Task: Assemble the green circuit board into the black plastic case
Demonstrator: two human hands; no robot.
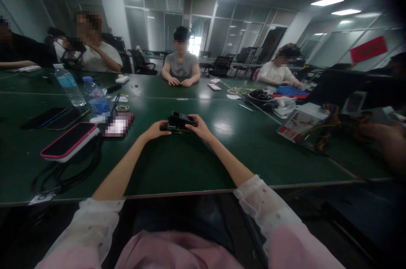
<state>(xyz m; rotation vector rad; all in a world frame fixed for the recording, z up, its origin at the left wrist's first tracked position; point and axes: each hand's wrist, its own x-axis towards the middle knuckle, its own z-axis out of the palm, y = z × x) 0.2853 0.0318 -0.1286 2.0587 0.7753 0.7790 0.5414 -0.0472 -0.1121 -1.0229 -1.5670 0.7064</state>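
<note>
Both my hands are closed on a small black boxy device (178, 121) just above or on the green table (177, 163); I cannot make out its exact kind. Its upper part sits slightly tilted over a thinner lower part. My left hand (157, 130) grips the left end, thumb toward me. On the right end, my right hand (199, 126) has its fingers over the top and side. Left of my hands lies a phone with a lit, blurred screen (118, 125).
Two water bottles (69, 87), dark phones (68, 119) and a pink-edged phone (71, 141) with a black cord stand or lie at left. A metal box with wires (298, 125), a pen (246, 108) and cables (258, 95) lie at right. Several people sit around the table.
</note>
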